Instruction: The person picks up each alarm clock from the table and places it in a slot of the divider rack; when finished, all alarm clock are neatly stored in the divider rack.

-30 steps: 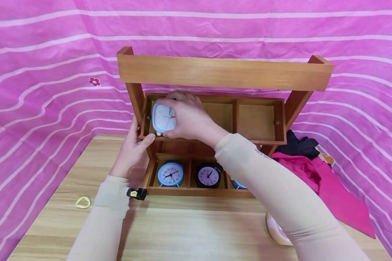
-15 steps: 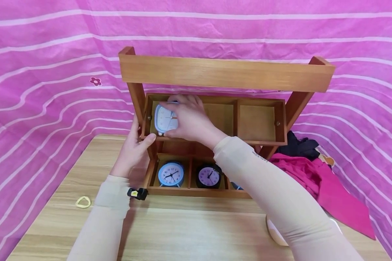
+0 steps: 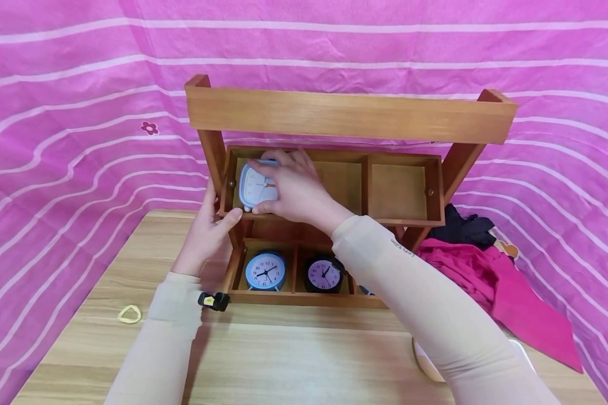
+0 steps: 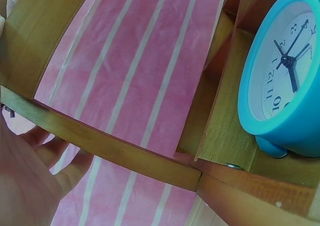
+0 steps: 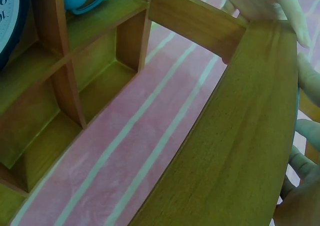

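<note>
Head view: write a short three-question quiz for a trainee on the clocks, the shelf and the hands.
1. True or false: the right hand holds the light blue square clock in the left compartment of the wooden shelf's middle tier.
2. Multiple choice: the left hand grips A) the black clock, B) the shelf's left upright, C) the yellow ring.
3. Fill in: in the bottom tier, the clock left of the black clock is the round ____ clock.

Key: 1 true; 2 B; 3 blue.
</note>
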Motion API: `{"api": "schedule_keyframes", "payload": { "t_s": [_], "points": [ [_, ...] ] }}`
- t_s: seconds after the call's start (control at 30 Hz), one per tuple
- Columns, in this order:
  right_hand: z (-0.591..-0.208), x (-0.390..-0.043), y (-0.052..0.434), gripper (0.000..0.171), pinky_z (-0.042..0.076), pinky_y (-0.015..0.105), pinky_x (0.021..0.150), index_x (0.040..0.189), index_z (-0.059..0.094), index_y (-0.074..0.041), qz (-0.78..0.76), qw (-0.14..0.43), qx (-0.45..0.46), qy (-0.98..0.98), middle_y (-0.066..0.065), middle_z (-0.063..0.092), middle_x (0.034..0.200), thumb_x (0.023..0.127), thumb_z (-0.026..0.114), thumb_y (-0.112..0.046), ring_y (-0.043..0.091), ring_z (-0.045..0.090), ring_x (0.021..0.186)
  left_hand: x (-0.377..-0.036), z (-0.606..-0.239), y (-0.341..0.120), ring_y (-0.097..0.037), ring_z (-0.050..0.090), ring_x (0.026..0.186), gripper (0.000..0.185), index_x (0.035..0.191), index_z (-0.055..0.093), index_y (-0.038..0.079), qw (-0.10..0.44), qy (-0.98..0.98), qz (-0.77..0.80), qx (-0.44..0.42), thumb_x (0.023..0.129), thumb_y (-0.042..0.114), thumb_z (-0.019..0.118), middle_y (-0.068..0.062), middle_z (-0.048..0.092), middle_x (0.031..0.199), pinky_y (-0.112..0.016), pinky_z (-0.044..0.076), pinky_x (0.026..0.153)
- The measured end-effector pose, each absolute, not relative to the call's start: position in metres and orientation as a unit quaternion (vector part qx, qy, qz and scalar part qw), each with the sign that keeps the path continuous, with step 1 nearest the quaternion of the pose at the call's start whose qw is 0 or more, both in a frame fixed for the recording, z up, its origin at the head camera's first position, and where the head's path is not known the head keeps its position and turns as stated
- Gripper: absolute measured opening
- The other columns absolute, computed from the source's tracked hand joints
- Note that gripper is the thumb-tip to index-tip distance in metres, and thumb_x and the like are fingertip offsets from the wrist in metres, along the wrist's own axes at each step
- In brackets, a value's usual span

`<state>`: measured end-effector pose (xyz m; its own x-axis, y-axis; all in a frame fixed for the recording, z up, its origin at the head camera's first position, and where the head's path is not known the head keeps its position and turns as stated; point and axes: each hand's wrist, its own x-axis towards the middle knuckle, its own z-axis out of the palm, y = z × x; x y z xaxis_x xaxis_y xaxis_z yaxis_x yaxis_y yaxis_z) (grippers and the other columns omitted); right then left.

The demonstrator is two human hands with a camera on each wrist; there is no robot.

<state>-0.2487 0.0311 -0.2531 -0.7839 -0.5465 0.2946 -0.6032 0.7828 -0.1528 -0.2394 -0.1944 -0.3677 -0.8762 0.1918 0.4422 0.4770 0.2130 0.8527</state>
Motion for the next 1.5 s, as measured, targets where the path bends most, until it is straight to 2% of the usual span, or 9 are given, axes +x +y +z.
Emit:
{"api": "schedule_keyframes", "payload": {
  "t_s": [0.4,0.7,1.07,1.37,1.5],
  "points": [
    [-0.256,-0.253,0.034,0.094,0.000,0.050,0.130,0.160,0.044,-0.030,0.130,0.112,0.315,-0.933,0.001,0.042,0.156,0.080,0.084,-0.061,0.025,0.032,0.149,-0.241,-0.368,-0.194,-0.033,0.041,0.145,0.091,0.165,0.009,0.049,0.122,-0.761,-0.597,-0.223,0.103,0.013,0.064,0.005,0.026,0.169,-0.063,0.045,0.108],
    [-0.255,-0.253,0.035,0.098,-0.001,0.051,0.129,0.159,0.046,-0.028,0.142,0.111,0.320,-0.930,0.002,0.044,0.156,0.076,0.086,-0.061,0.025,0.034,0.148,-0.243,-0.369,-0.193,-0.031,0.043,0.144,0.089,0.166,0.008,0.047,0.128,-0.767,-0.587,-0.226,0.103,0.018,0.065,0.004,0.028,0.168,-0.063,0.045,0.109],
    [-0.256,-0.252,0.035,0.099,-0.003,0.048,0.130,0.160,0.045,-0.026,0.145,0.109,0.321,-0.929,0.003,0.044,0.157,0.077,0.086,-0.061,0.025,0.034,0.149,-0.241,-0.369,-0.194,-0.032,0.043,0.144,0.089,0.166,0.008,0.047,0.134,-0.775,-0.577,-0.219,0.103,0.021,0.066,0.002,0.029,0.169,-0.065,0.044,0.109],
    [-0.258,-0.252,0.038,0.103,0.004,0.050,0.130,0.160,0.045,-0.021,0.139,0.137,0.329,-0.924,0.006,0.037,0.164,0.076,0.085,-0.065,0.027,0.028,0.154,-0.240,-0.369,-0.194,-0.033,0.040,0.147,0.090,0.166,0.007,0.048,0.128,-0.779,-0.576,-0.213,0.103,0.022,0.066,0.001,0.027,0.170,-0.066,0.045,0.107],
    [-0.261,-0.251,0.042,0.102,0.014,0.048,0.130,0.158,0.048,-0.020,0.160,0.171,0.342,-0.910,0.007,0.037,0.165,0.074,0.088,-0.062,0.031,0.028,0.153,-0.241,-0.369,-0.195,-0.033,0.040,0.146,0.088,0.166,0.009,0.048,0.128,-0.773,-0.582,-0.217,0.103,0.021,0.065,0.004,0.026,0.170,-0.065,0.045,0.108]
  ]
}}
